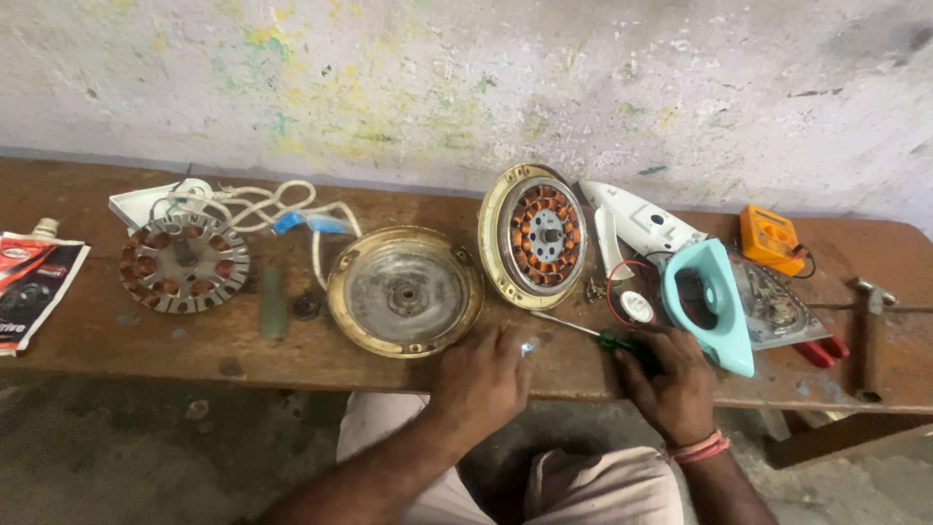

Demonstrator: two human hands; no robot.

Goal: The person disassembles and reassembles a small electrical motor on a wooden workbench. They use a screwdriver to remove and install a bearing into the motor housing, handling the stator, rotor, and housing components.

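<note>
1. Head view: the person is sitting at a long wooden table point(87, 340) against a stained wall, with both hands resting at its near edge.
2. The right hand point(669, 387) is gripping a green-handled screwdriver point(593, 335), fingers curled shut around the handle, the shaft pointing left toward the round brass-rimmed motor cover point(405, 291).
3. The left hand point(480, 379) is lying just right of and below that cover, fingers bent down over something small and shiny; I cannot tell what it is.
4. Just right of the cover, a second housing with copper windings point(534, 235) is leaning upright, already separated from it.
5. Well left of the cover, a bare stator point(184, 262) is lying flat, with a white cord point(255, 207) behind it and a tube in its packet point(31, 282) farther left.
6. Far right of the cover, a dismantled clothes iron with a turquoise handle point(709, 303), an orange meter point(770, 237) and a hammer point(870, 331) are lying.
7. Judging by this, the fan motor is standing opened into parts; nothing is looking reassembled yet.
</note>
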